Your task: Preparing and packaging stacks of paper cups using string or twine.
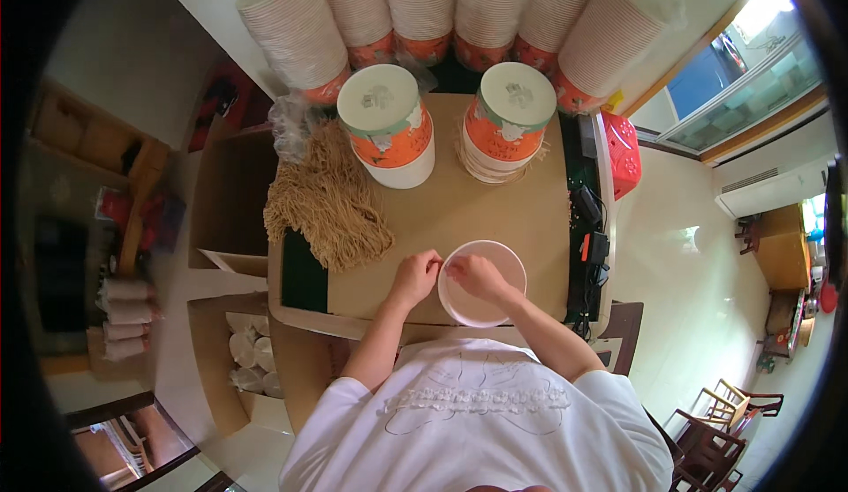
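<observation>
Cardboard covers the small surface (495, 227), which stands in a pale-floored room with a white wall behind it. At far left, an open cardboard box (231, 359) on the floor holds stacked white lids or cups. On the left part of the surface lies a heap of dry tan noodles (331, 205), with crumpled clear plastic just behind it. Beside the noodles stands an orange-and-white stack of paper bowls (387, 125), upside down; a second such stack (508, 117) stands to its right. Long leaning columns of more bowls (424, 6) rest against the wall behind both.

Near the front edge, the left hand (415, 276) sits at the rim of a white paper bowl (481, 282), its fingers pinched together; what they pinch is too small to tell. The right hand (475, 276) reaches over the bowl's rim, fingertips close together and almost meeting the left hand; whether it grips anything cannot be told. The bowl rests upright on the surface, directly in front of the person, well apart from the noodles.

Judging from this, the fiddly work at the rim goes best with the bowl kept flat and steady and with light fingertip pressure, so the thin rim does not crease.

Right of the surface, a black power strip (590, 245) with cables and a red plastic basket (623, 152) sit alongside.
</observation>
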A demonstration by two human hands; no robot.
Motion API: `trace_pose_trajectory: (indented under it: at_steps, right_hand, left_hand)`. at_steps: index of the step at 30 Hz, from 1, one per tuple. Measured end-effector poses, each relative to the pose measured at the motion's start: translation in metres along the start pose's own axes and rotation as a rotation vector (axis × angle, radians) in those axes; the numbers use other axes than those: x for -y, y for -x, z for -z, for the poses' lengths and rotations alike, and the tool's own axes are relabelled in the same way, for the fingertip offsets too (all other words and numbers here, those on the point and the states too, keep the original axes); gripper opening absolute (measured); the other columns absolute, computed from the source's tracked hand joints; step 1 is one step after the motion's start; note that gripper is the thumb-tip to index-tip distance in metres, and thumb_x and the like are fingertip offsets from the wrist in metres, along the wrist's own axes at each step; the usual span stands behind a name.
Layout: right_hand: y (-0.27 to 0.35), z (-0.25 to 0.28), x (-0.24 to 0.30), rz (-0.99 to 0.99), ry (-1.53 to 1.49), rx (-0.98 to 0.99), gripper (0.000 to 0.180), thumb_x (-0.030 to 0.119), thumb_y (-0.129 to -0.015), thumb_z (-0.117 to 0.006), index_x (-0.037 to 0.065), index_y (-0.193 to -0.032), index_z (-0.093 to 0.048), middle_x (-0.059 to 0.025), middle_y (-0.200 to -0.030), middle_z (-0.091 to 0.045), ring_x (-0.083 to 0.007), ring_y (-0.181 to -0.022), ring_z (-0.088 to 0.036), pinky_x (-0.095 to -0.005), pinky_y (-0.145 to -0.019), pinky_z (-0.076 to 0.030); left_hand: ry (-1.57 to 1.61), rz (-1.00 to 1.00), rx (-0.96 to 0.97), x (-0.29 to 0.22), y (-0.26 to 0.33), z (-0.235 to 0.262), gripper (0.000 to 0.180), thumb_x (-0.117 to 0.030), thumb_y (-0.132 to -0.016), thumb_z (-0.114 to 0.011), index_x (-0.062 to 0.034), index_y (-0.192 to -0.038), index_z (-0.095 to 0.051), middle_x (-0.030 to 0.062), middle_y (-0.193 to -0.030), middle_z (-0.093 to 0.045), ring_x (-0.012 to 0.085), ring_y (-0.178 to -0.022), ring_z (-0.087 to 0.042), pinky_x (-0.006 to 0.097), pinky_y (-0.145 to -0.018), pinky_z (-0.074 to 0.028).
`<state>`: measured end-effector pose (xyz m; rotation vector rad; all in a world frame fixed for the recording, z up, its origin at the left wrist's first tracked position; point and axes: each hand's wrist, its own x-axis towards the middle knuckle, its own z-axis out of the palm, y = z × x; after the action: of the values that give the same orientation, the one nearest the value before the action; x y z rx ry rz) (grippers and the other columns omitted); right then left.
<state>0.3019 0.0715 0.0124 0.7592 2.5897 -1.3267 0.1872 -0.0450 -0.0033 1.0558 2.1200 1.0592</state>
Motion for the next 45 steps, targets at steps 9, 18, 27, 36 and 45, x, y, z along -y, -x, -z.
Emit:
trace_pose_trajectory:
  at_steps: [9, 18, 27, 36, 45]
  right_hand:
    - [0.016, -0.010, 0.033, 0.383, 0.370, -0.029, 0.021, 0.006, -0.071, -0.054, 0.010, -0.091, -0.057, -0.0091, -0.088, -0.058, -0.0263, -0.086, -0.055, -0.0350, -0.068, -0.048]
    - [-0.022, 0.026, 0.017, 0.168, 0.357, -0.044, 0.018, 0.026, -0.075, -0.057, 0.009, -0.080, -0.062, -0.0076, -0.084, -0.061, -0.0255, -0.086, -0.056, -0.0399, -0.076, -0.041]
    - [-0.021, 0.022, 0.001, 0.100, 0.123, -0.010, 0.018, 0.025, -0.075, -0.057, 0.007, -0.077, -0.062, -0.0102, -0.084, -0.061, -0.0283, -0.080, -0.059, -0.0393, -0.072, -0.045]
    - [0.044, 0.044, -0.005, 0.084, 0.316, 0.010, 0.025, 0.023, -0.074, -0.060, 0.007, -0.093, -0.056, -0.0125, -0.083, -0.061, -0.0301, -0.081, -0.059, -0.0382, -0.068, -0.047]
    - [0.062, 0.030, 0.003, -0.095, 0.311, 0.276, 0.023, 0.020, -0.076, -0.056, 0.010, -0.097, -0.052, -0.0109, -0.079, -0.062, -0.0282, -0.078, -0.061, -0.0399, -0.063, -0.048]
  left_hand:
    - [0.770, 0.603, 0.090, 0.014, -0.004, 0.000, 0.008, -0.010, -0.082, -0.048, -0.0034, -0.085, -0.053, 0.0060, -0.070, -0.054, 0.0154, -0.052, -0.053, 0.028, -0.043, -0.044]
    - [1.314, 0.711, 0.346, 0.030, -0.013, -0.011, 0.010, -0.013, -0.088, -0.040, -0.0085, -0.089, -0.048, 0.0005, -0.061, -0.046, 0.0070, -0.040, -0.032, 0.019, -0.033, -0.020]
    - [1.176, 0.611, 0.145, 0.012, -0.013, -0.023, 0.004, -0.011, -0.085, -0.049, -0.0071, -0.087, -0.049, 0.0011, -0.058, -0.048, 0.0075, -0.041, -0.038, 0.020, -0.033, -0.027]
    - [1.006, 0.533, 0.106, 0.002, -0.002, -0.013, 0.007, -0.012, -0.086, -0.050, -0.0047, -0.088, -0.050, 0.0063, -0.062, -0.058, 0.0093, -0.043, -0.047, 0.021, -0.036, -0.036]
    - [0.853, 0.539, 0.146, -0.009, 0.005, -0.008, 0.008, -0.012, -0.087, -0.048, -0.0044, -0.088, -0.049, 0.0093, -0.064, -0.060, 0.0116, -0.045, -0.054, 0.022, -0.039, -0.042]
